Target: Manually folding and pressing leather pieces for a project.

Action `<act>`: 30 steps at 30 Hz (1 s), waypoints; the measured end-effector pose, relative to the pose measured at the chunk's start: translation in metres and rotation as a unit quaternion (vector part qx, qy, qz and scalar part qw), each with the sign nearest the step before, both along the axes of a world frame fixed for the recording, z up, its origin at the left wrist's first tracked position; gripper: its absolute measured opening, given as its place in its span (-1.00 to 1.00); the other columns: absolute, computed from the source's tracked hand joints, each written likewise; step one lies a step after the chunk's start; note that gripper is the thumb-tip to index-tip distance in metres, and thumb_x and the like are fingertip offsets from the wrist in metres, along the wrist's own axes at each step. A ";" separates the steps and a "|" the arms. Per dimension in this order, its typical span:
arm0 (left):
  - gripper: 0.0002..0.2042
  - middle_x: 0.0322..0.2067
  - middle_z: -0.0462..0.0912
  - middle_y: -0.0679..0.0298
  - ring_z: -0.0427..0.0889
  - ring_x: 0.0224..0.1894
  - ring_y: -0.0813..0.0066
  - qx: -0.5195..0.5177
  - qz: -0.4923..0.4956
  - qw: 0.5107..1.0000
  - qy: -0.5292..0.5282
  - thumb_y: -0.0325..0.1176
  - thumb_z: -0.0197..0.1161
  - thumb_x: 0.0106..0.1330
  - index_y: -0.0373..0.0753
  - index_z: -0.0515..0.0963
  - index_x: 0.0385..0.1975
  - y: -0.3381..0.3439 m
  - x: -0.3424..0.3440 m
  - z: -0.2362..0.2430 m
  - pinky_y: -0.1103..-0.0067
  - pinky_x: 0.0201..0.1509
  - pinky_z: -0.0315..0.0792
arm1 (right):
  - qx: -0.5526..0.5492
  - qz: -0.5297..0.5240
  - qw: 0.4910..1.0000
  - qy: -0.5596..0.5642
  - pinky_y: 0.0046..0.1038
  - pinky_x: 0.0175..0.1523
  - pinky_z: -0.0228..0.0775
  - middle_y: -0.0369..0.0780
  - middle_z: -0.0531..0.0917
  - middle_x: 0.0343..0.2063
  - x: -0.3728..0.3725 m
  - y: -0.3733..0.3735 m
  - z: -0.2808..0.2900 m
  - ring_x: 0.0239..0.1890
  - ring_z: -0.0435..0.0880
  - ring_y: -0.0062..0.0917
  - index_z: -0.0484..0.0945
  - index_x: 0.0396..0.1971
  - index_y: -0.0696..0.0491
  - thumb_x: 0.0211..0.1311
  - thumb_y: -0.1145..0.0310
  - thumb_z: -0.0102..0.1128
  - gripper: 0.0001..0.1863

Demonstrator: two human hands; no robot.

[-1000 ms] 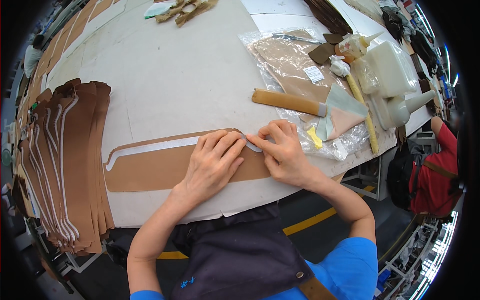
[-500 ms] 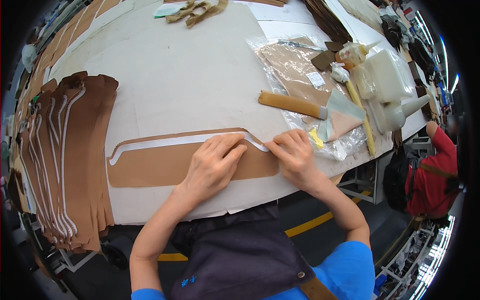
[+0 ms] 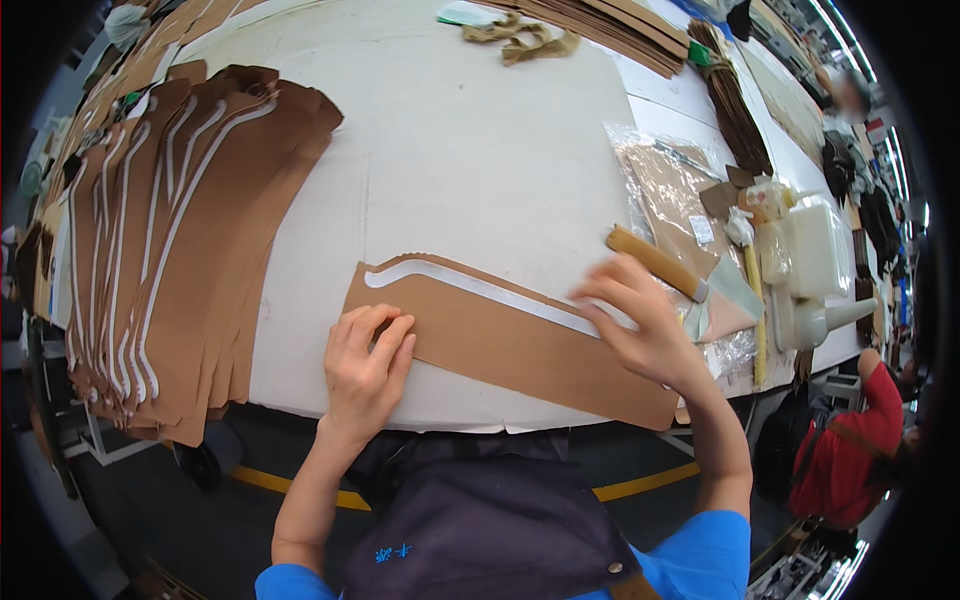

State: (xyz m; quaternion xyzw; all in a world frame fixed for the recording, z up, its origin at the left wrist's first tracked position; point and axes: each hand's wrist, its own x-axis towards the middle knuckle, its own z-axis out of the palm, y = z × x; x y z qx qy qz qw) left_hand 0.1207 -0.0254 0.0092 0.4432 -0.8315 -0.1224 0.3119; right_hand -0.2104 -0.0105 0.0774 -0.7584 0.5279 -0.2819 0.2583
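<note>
A brown leather-like panel (image 3: pixel 520 355) lies slanted on the pale table, a white strip (image 3: pixel 480 287) running along its far edge and curving at the left end. My left hand (image 3: pixel 362 375) is at the panel's near left edge, its fingers curled closed on that edge. Above the panel's right part is my right hand (image 3: pixel 640 325), slightly smeared by motion. Its fingers are apart and hold nothing visible, and they hide the strip's right end.
A fanned stack of brown panels (image 3: pixel 215 240) with white strips lies left. To the right are a tan flat bar (image 3: pixel 655 262), a plastic bag (image 3: pixel 665 190), a yellow-handled tool (image 3: pixel 753 310) and a white bottle (image 3: pixel 815 245). A person in red (image 3: pixel 845 450) is beyond the table's right side.
The panel has turned, its left end now farther away and its right end nearer. My left hand has moved left to its edge; my right hand has lifted off the strip's end and opened.
</note>
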 end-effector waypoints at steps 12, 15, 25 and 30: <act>-0.56 0.16 0.65 0.12 0.59 0.18 0.10 -0.031 0.084 0.995 -0.030 -0.40 0.52 0.22 -0.40 0.65 0.09 -0.004 0.009 -0.014 0.28 0.24 0.51 | 0.073 0.113 0.990 0.035 -0.22 -0.05 0.49 -0.22 0.67 -0.24 0.139 -0.118 -0.073 -0.08 0.60 -0.27 0.68 -0.22 0.07 0.32 0.39 0.34 -0.89; -0.51 0.20 0.64 0.11 0.57 0.22 0.11 -0.032 0.088 0.995 -0.042 -0.35 0.51 0.25 -0.43 0.63 0.15 -0.007 0.010 -0.017 0.28 0.27 0.49 | 0.075 0.131 0.988 0.022 -0.21 0.11 0.39 -0.20 0.72 -0.27 0.144 -0.123 -0.073 -0.03 0.58 -0.25 0.73 -0.35 0.07 0.26 0.41 0.30 -0.92; -0.44 0.26 0.58 0.11 0.50 0.29 0.21 -0.023 0.063 0.995 -0.080 -0.25 0.47 0.29 -0.45 0.57 0.23 -0.015 0.019 -0.014 0.28 0.33 0.33 | 0.038 0.124 0.991 -0.017 -0.28 0.15 0.23 -0.31 0.71 -0.26 0.146 -0.119 -0.082 -0.04 0.53 -0.36 0.80 -0.35 0.01 0.16 0.51 0.39 -0.90; -0.45 0.24 0.58 0.14 0.51 0.28 0.23 -0.029 0.051 0.995 -0.086 -0.29 0.47 0.25 -0.42 0.57 0.22 -0.021 0.024 -0.017 0.27 0.32 0.33 | 0.030 0.137 0.989 -0.046 -0.36 0.21 0.29 -0.38 0.68 -0.26 0.141 -0.117 -0.084 -0.06 0.48 -0.43 0.83 -0.28 0.03 0.17 0.56 0.44 -0.86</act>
